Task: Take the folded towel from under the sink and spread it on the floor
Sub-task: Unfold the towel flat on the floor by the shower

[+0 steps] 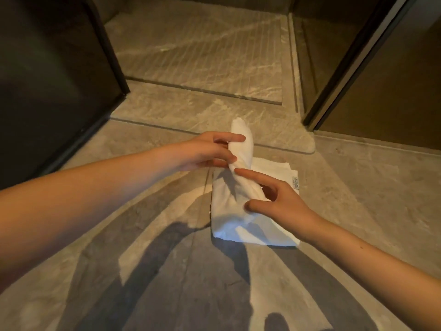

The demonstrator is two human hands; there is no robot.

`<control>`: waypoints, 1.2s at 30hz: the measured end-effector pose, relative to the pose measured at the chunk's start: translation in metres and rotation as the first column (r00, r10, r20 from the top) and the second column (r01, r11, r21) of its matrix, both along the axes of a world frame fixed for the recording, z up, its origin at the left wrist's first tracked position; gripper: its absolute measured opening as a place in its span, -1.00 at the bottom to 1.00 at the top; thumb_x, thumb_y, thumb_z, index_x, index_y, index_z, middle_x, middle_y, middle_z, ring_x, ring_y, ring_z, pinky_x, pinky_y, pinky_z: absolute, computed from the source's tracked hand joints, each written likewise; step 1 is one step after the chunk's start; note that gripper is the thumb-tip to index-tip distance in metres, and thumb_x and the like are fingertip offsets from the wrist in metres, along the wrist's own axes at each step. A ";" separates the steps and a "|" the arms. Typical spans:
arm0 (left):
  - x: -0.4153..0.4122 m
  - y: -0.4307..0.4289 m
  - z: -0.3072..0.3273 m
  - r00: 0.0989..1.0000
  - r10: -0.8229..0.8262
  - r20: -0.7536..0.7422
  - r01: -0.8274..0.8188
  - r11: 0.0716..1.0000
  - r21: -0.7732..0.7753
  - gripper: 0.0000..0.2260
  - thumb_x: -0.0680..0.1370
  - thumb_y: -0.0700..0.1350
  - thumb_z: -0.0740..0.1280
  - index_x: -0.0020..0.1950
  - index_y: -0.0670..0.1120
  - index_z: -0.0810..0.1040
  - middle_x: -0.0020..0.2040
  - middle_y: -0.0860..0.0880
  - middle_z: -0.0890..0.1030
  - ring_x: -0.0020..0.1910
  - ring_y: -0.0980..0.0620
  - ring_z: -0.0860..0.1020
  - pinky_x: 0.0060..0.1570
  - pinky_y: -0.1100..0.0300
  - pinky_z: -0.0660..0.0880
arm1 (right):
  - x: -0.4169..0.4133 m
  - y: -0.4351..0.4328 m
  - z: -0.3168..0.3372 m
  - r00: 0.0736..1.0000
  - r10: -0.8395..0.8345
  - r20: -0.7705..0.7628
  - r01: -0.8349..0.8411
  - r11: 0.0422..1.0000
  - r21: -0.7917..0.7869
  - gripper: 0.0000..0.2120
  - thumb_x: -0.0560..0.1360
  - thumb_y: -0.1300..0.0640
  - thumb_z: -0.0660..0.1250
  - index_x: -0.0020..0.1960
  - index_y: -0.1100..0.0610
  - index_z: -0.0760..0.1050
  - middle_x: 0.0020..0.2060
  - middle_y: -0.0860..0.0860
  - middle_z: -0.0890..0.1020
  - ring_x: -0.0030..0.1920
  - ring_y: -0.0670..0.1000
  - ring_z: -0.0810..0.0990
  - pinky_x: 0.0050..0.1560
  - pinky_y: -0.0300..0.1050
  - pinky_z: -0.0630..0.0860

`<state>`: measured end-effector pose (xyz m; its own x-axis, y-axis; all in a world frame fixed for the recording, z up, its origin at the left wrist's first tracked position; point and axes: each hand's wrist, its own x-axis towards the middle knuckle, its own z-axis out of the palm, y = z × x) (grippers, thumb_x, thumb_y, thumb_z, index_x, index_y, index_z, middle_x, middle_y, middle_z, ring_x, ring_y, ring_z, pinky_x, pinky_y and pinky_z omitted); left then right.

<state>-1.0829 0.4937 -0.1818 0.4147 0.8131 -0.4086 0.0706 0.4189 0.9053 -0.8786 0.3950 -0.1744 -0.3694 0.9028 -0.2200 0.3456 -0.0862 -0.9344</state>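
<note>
My left hand (205,151) pinches a raised fold of the white towel (241,211), lifting it so the layers can part. The rest lies on the stone floor (358,211) (still mostly folded). My right hand (276,197) hovers with fingers (250,174) spread, gripping nothing, I judge ready to catch the opposite edge.

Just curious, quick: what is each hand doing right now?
Left hand: fingers closed on a raised fold of the towel.
Right hand: open, fingers spread over the towel.

White towel (229,211), beige veined marble floor (358,199), dark brown panels (43,80)
</note>
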 end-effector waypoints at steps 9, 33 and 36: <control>-0.107 -0.022 0.003 0.964 0.209 -0.166 -0.203 0.978 0.056 -0.54 0.51 -0.39 0.32 0.27 0.08 0.59 0.38 -0.08 0.46 0.26 -0.01 0.53 0.09 0.15 0.61 | -0.103 0.022 -0.019 0.975 0.222 -0.017 -0.221 0.974 0.041 -0.41 0.43 0.29 0.42 0.33 -0.21 0.50 0.25 -0.02 0.59 0.11 0.12 0.58 0.16 -0.11 0.52; -0.091 -0.057 -0.154 0.370 0.247 -0.896 0.639 0.632 0.438 -0.43 0.61 0.24 -0.14 0.61 0.12 -0.05 0.63 0.01 -0.04 0.59 -0.02 -0.13 0.53 -0.14 -0.15 | -0.083 0.050 -0.156 0.571 -0.073 0.818 -0.458 0.799 0.391 -0.39 0.62 -0.20 -0.15 0.61 0.01 -0.05 0.59 0.01 0.04 0.58 0.03 -0.11 0.54 -0.02 -0.26; -0.091 -0.059 -0.153 0.386 0.248 -0.888 0.623 0.640 0.449 -0.43 0.62 0.24 -0.13 0.61 0.12 -0.04 0.63 0.01 -0.03 0.60 -0.01 -0.13 0.53 -0.15 -0.14 | -0.083 0.051 -0.155 0.564 -0.051 0.824 -0.475 0.796 0.374 -0.39 0.63 -0.20 -0.13 0.61 0.02 -0.05 0.59 0.01 0.04 0.58 0.03 -0.11 0.54 0.01 -0.23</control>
